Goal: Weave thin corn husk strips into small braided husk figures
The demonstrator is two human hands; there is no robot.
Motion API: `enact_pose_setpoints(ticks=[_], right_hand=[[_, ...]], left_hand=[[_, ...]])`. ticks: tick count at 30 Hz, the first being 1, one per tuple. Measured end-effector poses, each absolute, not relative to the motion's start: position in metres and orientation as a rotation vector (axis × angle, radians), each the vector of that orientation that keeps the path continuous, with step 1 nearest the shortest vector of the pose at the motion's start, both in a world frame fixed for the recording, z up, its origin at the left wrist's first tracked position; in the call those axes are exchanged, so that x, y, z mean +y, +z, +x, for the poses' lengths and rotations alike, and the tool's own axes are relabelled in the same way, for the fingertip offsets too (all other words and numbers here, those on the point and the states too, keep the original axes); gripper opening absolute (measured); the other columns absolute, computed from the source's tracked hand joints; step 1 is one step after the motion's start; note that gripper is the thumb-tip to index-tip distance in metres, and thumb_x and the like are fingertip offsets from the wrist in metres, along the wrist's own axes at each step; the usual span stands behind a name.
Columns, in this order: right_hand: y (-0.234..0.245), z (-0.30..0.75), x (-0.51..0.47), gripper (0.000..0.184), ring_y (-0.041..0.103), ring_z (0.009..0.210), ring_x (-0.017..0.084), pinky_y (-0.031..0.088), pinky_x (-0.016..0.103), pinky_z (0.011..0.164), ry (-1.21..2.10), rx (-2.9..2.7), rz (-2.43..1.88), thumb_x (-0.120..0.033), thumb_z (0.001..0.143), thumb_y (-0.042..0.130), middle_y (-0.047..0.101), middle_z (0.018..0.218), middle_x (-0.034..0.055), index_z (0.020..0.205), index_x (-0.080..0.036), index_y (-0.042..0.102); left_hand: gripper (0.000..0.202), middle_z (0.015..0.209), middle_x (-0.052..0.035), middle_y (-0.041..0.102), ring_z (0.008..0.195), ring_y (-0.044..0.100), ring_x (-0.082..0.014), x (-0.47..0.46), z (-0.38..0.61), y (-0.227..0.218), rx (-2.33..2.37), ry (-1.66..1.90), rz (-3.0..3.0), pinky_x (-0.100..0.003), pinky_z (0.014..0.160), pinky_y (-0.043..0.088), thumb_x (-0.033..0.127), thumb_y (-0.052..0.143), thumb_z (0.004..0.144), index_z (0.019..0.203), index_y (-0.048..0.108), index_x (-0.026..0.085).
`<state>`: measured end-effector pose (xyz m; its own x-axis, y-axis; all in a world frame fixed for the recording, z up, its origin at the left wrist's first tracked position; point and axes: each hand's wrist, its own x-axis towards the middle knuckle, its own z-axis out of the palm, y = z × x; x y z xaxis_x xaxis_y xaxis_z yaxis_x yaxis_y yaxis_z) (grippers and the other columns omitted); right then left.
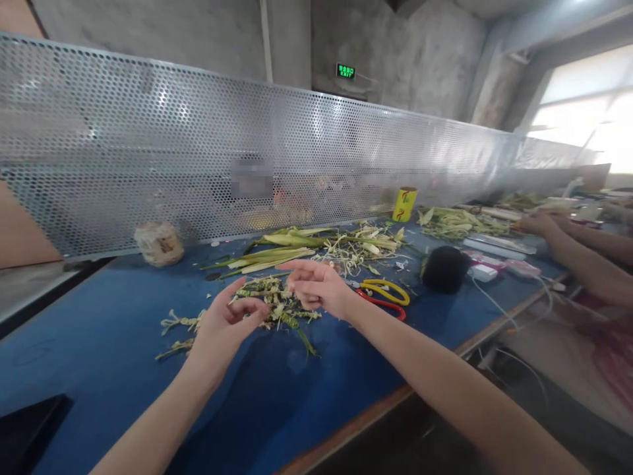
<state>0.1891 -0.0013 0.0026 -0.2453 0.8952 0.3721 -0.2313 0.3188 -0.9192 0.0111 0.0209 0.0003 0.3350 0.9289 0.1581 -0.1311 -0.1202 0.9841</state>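
Both my hands hover over a heap of short braided husk pieces (pixel 281 310) on the blue table. My left hand (pixel 225 323) is at the heap's left side, thumb and fingers curved and apart, with nothing seen in it. My right hand (pixel 319 287) is above the heap's right side, index finger stretched out and the other fingers loosely bent; I see nothing held in it. Just right of that hand lies a pair of scissors or pliers with one yellow and one red handle (pixel 386 293). Behind the hands lie long green-yellow husk strips (pixel 291 247) and a tangle of thin shreds (pixel 353 254).
A perforated metal screen (pixel 198 145) runs along the table's back. Near it stand a wrapped roll (pixel 159 244) and a yellow can-like cylinder (pixel 405 204). Right are a black fuzzy object (pixel 446 269), a white charger with cable (pixel 482 273), more husks (pixel 459 223) and another person's hands (pixel 541 224).
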Motion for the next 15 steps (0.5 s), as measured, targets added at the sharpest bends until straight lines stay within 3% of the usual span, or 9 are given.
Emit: enact_pose_setpoints(ticks=[6,11,15], right_hand=[[0.001,0.185,-0.006,0.028,0.045,0.061,0.006,0.038,0.021,0.057,0.860,-1.785,-0.901,-0.025,0.073,0.059,0.056,0.077,0.0001,0.100,-0.018,0.059],[0.000,0.179,-0.010,0.034,0.042,0.060,0.007,0.038,0.021,0.056,0.747,-1.854,-0.970,-0.032,0.068,0.064,0.055,0.078,0.0003,0.099,-0.017,0.059],[-0.004,0.180,-0.007,0.022,0.039,0.055,0.007,0.035,0.021,0.053,0.633,-1.884,-0.989,-0.028,0.070,0.062,0.052,0.069,-0.0012,0.088,-0.016,0.062]], left_hand=[[0.088,0.059,0.0043,0.059,0.063,0.054,-0.0101,0.021,0.013,0.000,0.800,1.090,1.434,-0.022,0.067,0.043,0.025,0.073,0.052,0.127,0.029,0.011],[0.089,0.063,0.0032,0.059,0.057,0.052,-0.0105,0.021,0.011,0.001,0.835,1.100,1.573,-0.022,0.057,0.041,0.030,0.070,0.055,0.130,0.025,0.014],[0.087,0.065,0.0030,0.058,0.055,0.049,-0.0095,0.019,0.011,0.000,0.836,1.110,1.662,-0.021,0.054,0.038,0.030,0.068,0.058,0.131,0.024,0.014]])
